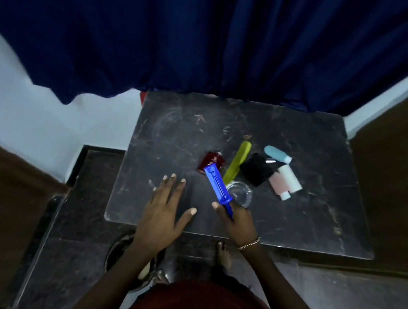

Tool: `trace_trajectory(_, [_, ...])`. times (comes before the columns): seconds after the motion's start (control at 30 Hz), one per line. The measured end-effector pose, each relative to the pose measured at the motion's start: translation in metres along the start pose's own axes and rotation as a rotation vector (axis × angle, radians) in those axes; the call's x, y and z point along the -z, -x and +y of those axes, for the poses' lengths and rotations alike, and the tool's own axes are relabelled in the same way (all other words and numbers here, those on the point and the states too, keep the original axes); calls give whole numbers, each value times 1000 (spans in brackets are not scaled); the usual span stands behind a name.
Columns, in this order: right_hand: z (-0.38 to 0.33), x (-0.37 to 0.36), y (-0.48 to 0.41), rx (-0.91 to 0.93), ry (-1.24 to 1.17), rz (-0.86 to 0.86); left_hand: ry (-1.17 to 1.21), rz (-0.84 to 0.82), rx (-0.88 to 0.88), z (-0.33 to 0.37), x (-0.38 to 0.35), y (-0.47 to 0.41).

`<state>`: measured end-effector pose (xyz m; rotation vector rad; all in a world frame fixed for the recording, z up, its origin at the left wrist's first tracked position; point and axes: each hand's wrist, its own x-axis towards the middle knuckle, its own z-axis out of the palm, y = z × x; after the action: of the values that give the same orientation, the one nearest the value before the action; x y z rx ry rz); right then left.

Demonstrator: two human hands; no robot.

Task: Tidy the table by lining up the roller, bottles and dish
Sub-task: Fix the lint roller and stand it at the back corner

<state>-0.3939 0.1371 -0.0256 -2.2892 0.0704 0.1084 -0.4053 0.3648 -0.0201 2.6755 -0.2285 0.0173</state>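
My right hand (237,219) grips the handle of a blue roller (217,183), whose long body points up and left over the dark table (306,221). Flat on the table's near left part lies my left hand (164,203), fingers spread, holding nothing. A clear glass dish (240,192) sits just right of the roller. Three small bottles lie at the right: a light blue bottle (276,154), a white bottle (291,178) and a pink bottle (279,187).
A yellow-green stick (237,161), a black pouch (255,169) and a dark red packet (211,160) lie near the table's middle. A blue curtain (214,38) hangs behind the table. Below the front edge are my bare foot (222,255) and a round container (130,262).
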Motion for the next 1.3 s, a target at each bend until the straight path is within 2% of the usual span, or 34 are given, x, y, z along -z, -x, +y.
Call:
trace_trajectory(0.27, [75,102,-33,-98,49,202,55,-45,-226,115,-52,-101])
trace_trajectory(0.4, [115,142,-45,-196,60,258,6,-56,-371,172,-79,-149])
trace_trajectory(0.47, [130,157,-49,-250,59,258,-28,-115,-435,195,-93,-171])
trace_trajectory(0.6, [161,184,-52,-324,45,295,-93,-346,-508,240,-124,-207])
trace_trajectory(0.8, [199,209,-48,-419,27,296,-259,-585,-468,270,-170,-240])
trace_trajectory(1.0, [218,219,-40,-490,35,267,-350,-686,-416,277,-192,-248])
trace_trajectory(1.13, [227,221,-36,-486,34,260,-329,-670,-373,282,-198,-247])
trace_trajectory(1.3, [232,223,-38,-485,32,242,-135,-583,-326,287,-197,-249])
